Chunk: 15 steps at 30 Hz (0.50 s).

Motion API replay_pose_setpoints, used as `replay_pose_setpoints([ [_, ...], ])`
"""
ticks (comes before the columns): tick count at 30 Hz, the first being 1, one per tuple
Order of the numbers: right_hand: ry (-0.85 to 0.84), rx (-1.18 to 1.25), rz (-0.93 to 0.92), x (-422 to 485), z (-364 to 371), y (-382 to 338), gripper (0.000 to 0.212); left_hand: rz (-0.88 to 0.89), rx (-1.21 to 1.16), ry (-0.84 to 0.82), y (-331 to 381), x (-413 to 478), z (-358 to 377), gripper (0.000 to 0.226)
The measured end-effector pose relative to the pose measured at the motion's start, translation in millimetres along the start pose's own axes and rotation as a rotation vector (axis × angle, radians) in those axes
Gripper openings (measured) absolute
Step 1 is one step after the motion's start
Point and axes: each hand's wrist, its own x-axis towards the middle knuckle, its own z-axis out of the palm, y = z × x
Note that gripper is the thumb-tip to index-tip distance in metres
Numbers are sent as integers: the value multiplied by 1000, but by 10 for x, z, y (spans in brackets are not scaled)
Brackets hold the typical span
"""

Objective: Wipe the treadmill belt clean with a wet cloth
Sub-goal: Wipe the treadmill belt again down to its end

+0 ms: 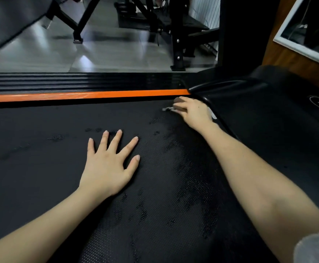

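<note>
The right grip (192, 112) clenches the cloth (167, 109) at the far corner of the belt (41, 168), beside the motor cover (249, 103). The left grip (107, 166) lies flat on the belt, released. Overlapping, firmly pressed strokes would serve best.

Treadmill belt (41, 168), damp patches (192, 168), perhaps cloth (167, 109)

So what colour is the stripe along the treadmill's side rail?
The stripe is bright orange; head view shows it.
</note>
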Motion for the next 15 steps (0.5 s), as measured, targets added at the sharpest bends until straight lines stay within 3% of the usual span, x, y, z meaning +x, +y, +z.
replay_pose_setpoints([
  [3, 6, -25, 88, -129, -98, 361, 30, 1, -15, 16, -9, 10, 6, 72],
  [7, -2, -44, 8, -508, -224, 353, 30, -8, -3, -11, -13, 21, 18, 74],
  [15, 38, 58, -3, -2160, -604, 334, 31, 7, -7, -13, -23, 24, 14, 73],
])
